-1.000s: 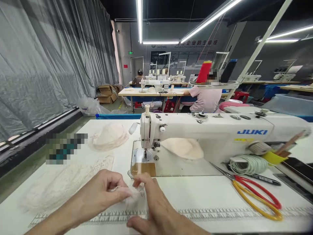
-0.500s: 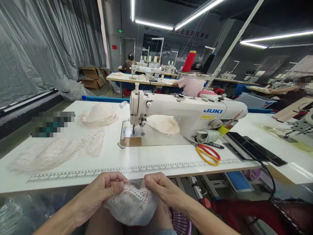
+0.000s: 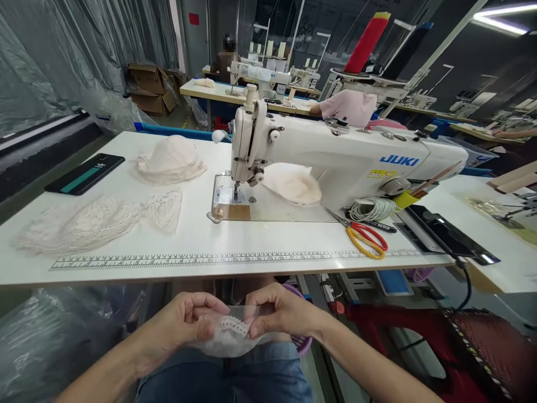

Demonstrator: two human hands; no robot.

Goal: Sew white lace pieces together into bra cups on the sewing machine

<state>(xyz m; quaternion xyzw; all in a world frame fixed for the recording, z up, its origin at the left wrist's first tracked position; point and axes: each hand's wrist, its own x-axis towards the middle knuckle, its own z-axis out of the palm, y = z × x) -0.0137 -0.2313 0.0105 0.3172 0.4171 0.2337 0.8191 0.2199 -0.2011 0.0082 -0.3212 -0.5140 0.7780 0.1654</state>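
Over my lap, in front of the table edge, I hold a white lace fabric piece (image 3: 229,336) with a scalloped, dotted trim. My left hand (image 3: 195,320) pinches its left side between thumb and fingers. On the other side, my right hand (image 3: 279,313) grips it, also with thumb against fingers. Sheer material stretches between the two hands. Beyond them stands a white sewing machine (image 3: 344,151), with a beige fabric cup (image 3: 297,186) lying under its arm. Left of the needle are stacked pale cups (image 3: 172,159) and spread lace pieces (image 3: 100,221).
Red-and-yellow scissors (image 3: 367,239), a coil of cord (image 3: 371,209) and a black pen lie right of the machine. A ruler strip (image 3: 235,259) runs along the table's front. A phone (image 3: 86,173) lies far left. A person in pink (image 3: 348,106) sits beyond.
My view has tipped downward and the table appears higher. The lace piece has been drawn closer to my lap and is more bunched, with both hands still gripping it.
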